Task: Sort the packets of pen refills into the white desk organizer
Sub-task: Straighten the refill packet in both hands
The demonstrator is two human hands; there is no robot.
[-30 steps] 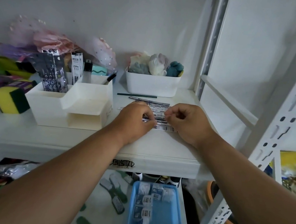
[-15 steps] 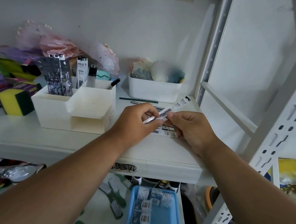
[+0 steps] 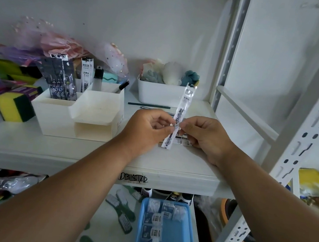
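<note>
Both hands hold one refill packet (image 3: pixel 181 113) upright above the shelf (image 3: pixel 84 152), apparently to separate it from the loose packets (image 3: pixel 181 141) lying flat beneath and to turn it on end, the way it would need to stand in a compartment. The left hand (image 3: pixel 146 128) pinches the packet's middle between thumb and curled fingers (image 3: pixel 166 129); the right hand (image 3: pixel 202 135) pinches the same stretch from the other side, fingers folded, the two hands almost touching. Both forearms reach forward with the wrists level. The white desk organizer (image 3: pixel 78 112) stands just to the left, with dark packets (image 3: pixel 60 79) and white ones (image 3: pixel 86 73) already upright in its rear compartments, sorted by kind.
</note>
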